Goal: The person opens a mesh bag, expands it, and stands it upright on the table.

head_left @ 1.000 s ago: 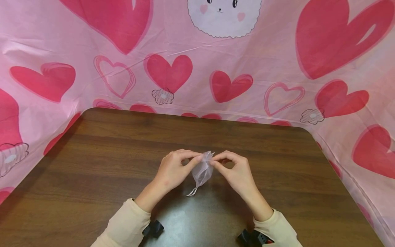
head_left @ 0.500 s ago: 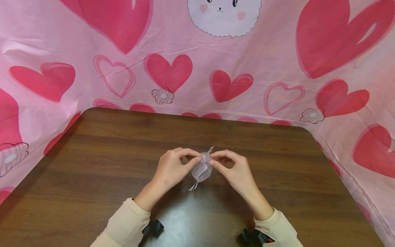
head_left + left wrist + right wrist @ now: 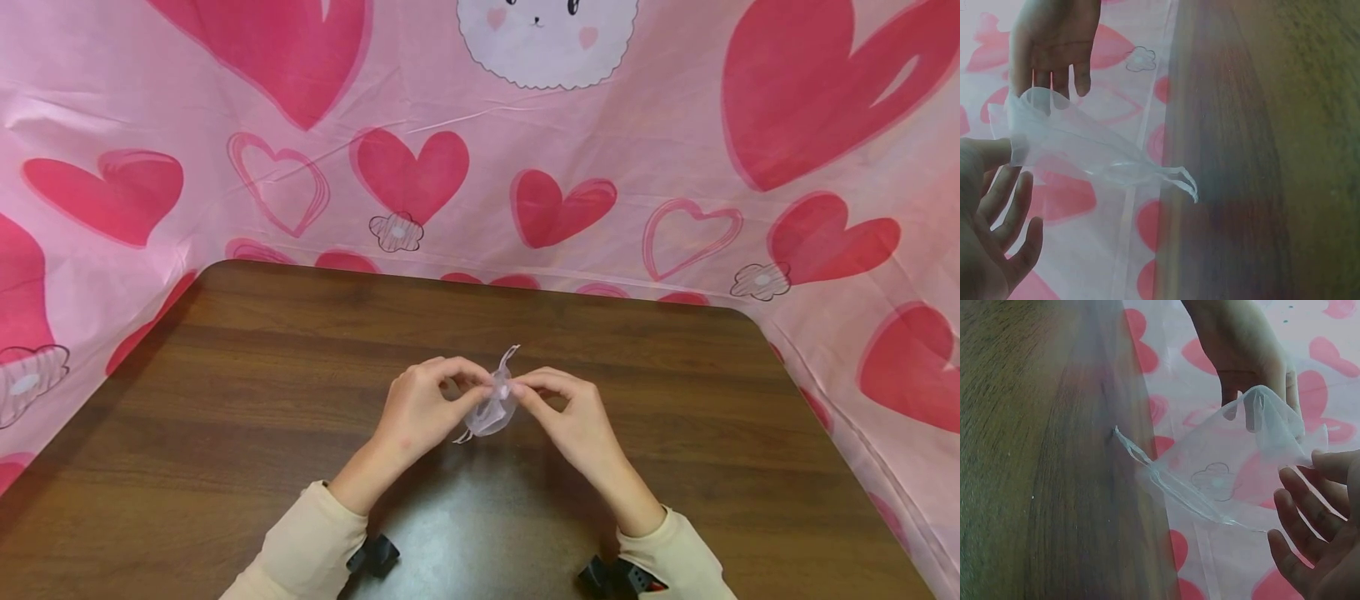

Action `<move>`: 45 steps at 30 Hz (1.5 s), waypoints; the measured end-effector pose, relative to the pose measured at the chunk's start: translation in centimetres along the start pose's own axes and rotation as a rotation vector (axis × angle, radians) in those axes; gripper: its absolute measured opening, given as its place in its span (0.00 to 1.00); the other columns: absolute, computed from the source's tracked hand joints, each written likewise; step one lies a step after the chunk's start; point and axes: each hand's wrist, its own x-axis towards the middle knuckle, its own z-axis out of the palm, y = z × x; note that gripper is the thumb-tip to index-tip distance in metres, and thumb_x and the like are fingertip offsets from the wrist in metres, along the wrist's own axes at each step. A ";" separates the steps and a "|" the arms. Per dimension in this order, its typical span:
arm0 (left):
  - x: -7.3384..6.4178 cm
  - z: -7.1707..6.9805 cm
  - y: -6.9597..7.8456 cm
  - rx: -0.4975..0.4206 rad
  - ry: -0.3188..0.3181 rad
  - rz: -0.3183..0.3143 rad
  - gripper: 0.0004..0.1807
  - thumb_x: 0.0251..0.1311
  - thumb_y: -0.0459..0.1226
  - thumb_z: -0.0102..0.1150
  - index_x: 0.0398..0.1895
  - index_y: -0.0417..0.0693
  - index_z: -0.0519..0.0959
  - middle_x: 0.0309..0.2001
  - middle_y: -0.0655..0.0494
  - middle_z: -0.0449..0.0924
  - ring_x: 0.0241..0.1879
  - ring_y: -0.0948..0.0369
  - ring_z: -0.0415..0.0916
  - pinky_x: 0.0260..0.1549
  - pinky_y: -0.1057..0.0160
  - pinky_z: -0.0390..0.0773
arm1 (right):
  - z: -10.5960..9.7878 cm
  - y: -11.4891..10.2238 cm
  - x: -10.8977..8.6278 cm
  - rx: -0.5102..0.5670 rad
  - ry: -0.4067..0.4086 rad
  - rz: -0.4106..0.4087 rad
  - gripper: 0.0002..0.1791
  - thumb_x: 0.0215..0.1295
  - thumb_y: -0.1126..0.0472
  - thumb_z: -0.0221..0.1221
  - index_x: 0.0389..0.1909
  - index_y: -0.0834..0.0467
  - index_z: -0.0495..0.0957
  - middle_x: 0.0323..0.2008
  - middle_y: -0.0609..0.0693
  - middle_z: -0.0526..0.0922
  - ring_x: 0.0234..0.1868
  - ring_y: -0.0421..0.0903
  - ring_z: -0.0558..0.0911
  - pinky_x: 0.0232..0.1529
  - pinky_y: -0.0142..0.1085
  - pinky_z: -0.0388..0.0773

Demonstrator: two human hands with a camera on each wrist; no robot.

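A small sheer white organza drawstring pouch (image 3: 491, 418) is held up between both hands over the middle of the table. My left hand (image 3: 423, 406) pinches its left side between thumb and index finger. On the opposite side, my right hand (image 3: 570, 410) pinches it the same way. In the left wrist view the pouch (image 3: 1088, 140) looks thin and see-through, with a drawstring loop (image 3: 1186, 181) hanging off one end. The right wrist view shows the other fingers of my right hand (image 3: 1316, 531) spread apart, off the pouch (image 3: 1210, 465).
The brown wood-grain table (image 3: 300, 350) lies below the hands. A pink cloth (image 3: 480, 108) printed with red hearts hangs behind it and along its sides. Black devices (image 3: 373, 557) sit at both wrists, beside cream sleeves (image 3: 300, 542).
The pouch has tipped between my fingers: its near end has risen, and a drawstring loop now sticks out beyond the fingertips on the far side. Both hands stay nearly in place.
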 end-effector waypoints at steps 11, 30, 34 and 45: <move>0.0 0.1 -0.1 -0.040 0.001 0.026 0.11 0.47 0.36 0.78 0.34 0.56 0.86 0.26 0.68 0.81 0.28 0.62 0.80 0.31 0.58 0.79 | -0.1 0.0 0.0 -0.012 0.077 -0.033 0.02 0.59 0.63 0.70 0.33 0.55 0.87 0.31 0.42 0.86 0.34 0.41 0.81 0.38 0.43 0.77; -0.1 -0.1 0.2 -0.014 -0.098 0.034 0.09 0.58 0.45 0.71 0.42 0.62 0.88 0.32 0.75 0.80 0.30 0.69 0.75 0.30 0.61 0.76 | 0.1 0.1 0.0 -0.032 0.119 -0.141 0.10 0.51 0.72 0.73 0.26 0.55 0.84 0.29 0.44 0.85 0.33 0.41 0.82 0.38 0.30 0.76; -0.2 0.0 0.2 -0.005 -0.126 0.038 0.10 0.54 0.47 0.73 0.41 0.63 0.88 0.32 0.75 0.81 0.32 0.68 0.77 0.31 0.59 0.75 | 0.2 0.1 -0.2 -0.032 0.090 -0.192 0.11 0.50 0.74 0.72 0.27 0.56 0.84 0.29 0.45 0.85 0.34 0.41 0.83 0.42 0.30 0.76; 0.0 0.0 0.0 0.030 -0.044 0.048 0.05 0.49 0.45 0.76 0.29 0.61 0.89 0.29 0.71 0.84 0.30 0.68 0.78 0.31 0.61 0.76 | 0.1 0.0 0.0 -0.041 0.063 -0.243 0.10 0.53 0.73 0.71 0.33 0.57 0.87 0.31 0.48 0.86 0.35 0.42 0.83 0.38 0.29 0.74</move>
